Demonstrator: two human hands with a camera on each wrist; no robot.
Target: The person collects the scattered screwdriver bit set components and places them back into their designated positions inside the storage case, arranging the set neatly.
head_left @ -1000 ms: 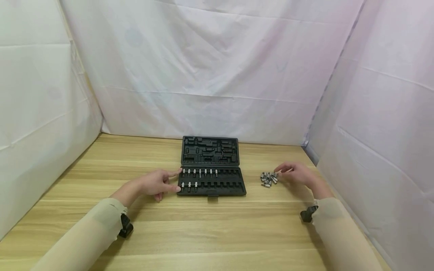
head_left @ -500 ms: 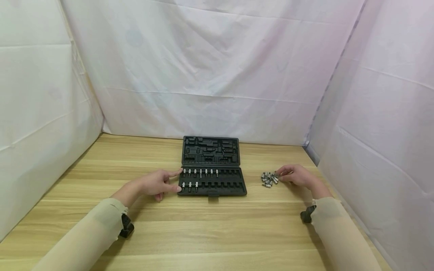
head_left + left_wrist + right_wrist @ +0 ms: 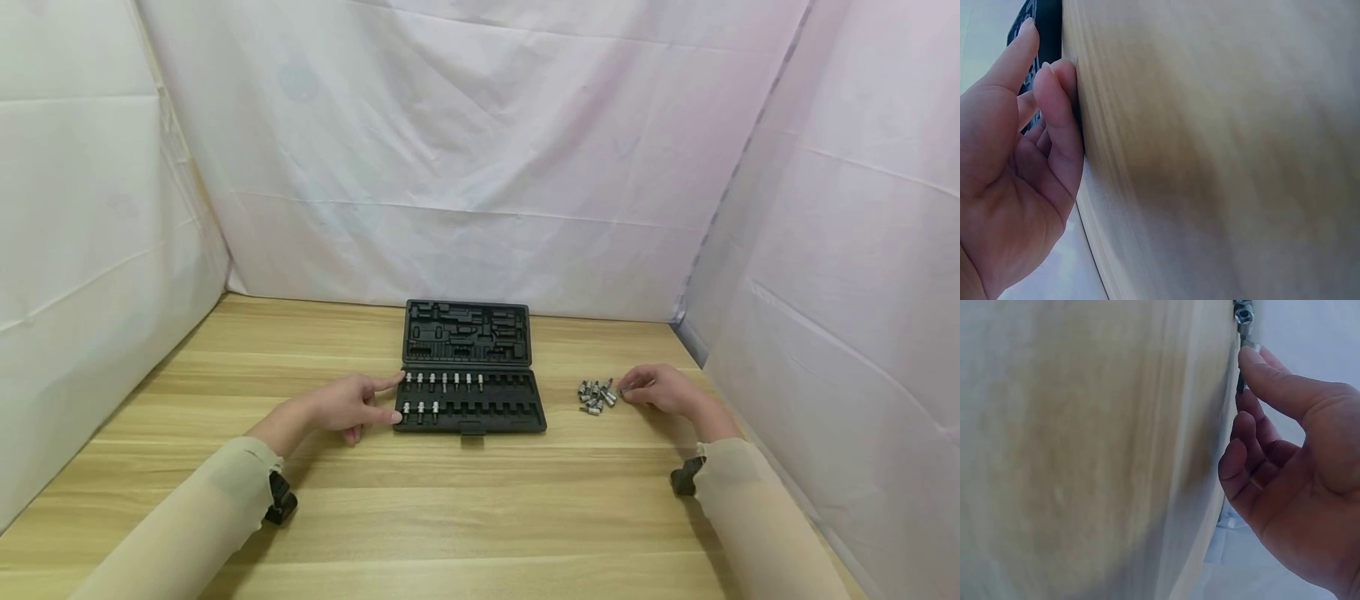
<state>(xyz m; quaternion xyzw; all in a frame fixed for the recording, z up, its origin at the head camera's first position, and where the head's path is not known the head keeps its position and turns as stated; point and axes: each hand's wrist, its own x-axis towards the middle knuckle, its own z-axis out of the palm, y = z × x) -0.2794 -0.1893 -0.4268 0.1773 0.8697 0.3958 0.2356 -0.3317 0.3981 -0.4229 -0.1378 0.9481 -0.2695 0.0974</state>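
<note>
A black plastic case (image 3: pixel 470 423) lies unfolded on the table, with silver bit sockets (image 3: pixel 444 382) standing in part of its upper row and in the left end of its lower row. My left hand (image 3: pixel 341 408) rests at the case's left edge, its straight index finger and thumb touching the corners. To the right of the case is a loose pile of bit sockets (image 3: pixel 597 397). Just right of that pile, my right hand (image 3: pixel 660 390) pinches one bit socket (image 3: pixel 1241 380) between thumb and index finger; its dark shank shows in the right wrist view, most of it covered by the fingers.
The case's raised lid (image 3: pixel 465 333) has moulded recesses and stands behind the socket rows. Wood-grain tabletop (image 3: pixel 480 517) spreads in front of both arms. White cloth (image 3: pixel 450 167) hangs behind the table and along both sides.
My right hand has closed on a bit socket at the pile's right side and drawn it slightly right, away from the others. The left hand has stayed at the case.
</note>
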